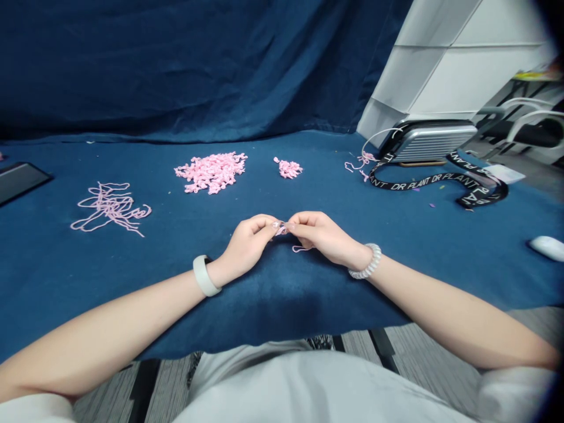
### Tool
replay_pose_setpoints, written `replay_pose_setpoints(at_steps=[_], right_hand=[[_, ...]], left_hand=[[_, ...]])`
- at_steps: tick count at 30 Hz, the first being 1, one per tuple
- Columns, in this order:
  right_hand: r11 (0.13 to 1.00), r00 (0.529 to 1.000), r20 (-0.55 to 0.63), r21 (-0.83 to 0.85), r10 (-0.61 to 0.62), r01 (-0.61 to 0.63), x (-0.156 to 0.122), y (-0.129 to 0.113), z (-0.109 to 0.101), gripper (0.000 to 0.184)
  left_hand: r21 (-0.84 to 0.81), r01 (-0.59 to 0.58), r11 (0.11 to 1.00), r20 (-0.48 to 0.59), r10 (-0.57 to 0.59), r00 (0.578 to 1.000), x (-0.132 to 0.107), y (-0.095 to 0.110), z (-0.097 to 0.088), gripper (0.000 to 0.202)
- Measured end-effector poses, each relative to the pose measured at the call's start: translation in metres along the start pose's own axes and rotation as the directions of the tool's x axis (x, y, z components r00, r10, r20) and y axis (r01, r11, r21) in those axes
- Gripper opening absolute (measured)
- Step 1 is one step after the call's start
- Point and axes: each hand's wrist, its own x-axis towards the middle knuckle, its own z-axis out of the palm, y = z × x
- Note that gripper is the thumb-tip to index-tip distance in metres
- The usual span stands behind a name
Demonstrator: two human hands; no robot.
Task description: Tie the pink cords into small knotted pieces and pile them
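Observation:
My left hand (pixel 252 239) and my right hand (pixel 321 235) meet fingertip to fingertip above the front of the blue-covered table. Pinched between them is a small piece of pink yarn (pixel 281 230), mostly covered by the fingers. A thin loop of the same yarn hangs out below my right hand. Both hands are closed. Beyond them lie a large heap of pink knotted yarn pieces (pixel 213 171) and a smaller cluster of pink pieces (pixel 289 169). Over to the left, a loose tangle of pink yarn (pixel 112 207) rests on the cloth.
At the back right stands a silver ridged case (pixel 436 143) with a black lettered strap (pixel 414 184) trailing from it. Pink yarn scraps (pixel 365 160) lie beside it. A white mouse (pixel 547 248) sits at the right edge, a dark flat device (pixel 22 181) at the left.

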Motion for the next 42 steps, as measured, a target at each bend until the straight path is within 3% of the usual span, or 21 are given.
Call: replay_pose_setpoints(at_steps=[21, 35, 42], right_hand=[[0.998, 1.0, -0.005, -0.053, -0.025, 0.025, 0.0005, 0.0009, -0.0005, 0.03], [0.999, 0.999, -0.005, -0.043, -0.033, 0.033, 0.001, -0.0002, -0.002, 0.033], [0.998, 0.999, -0.03, -0.06, -0.022, 0.021, 0.0021, -0.0003, -0.002, 0.034]], left_hand=[[0.026, -0.009, 1.0, 0.02, 0.009, 1.0, 0.0011, -0.0001, -0.0022, 0.019], [-0.045, 0.0, 0.999, 0.03, 0.001, 1.0, 0.0018, -0.0052, -0.0031, 0.019], [-0.106, 0.079, 0.991, 0.029, -0.076, 0.997, 0.0034, -0.0052, -0.0012, 0.024]])
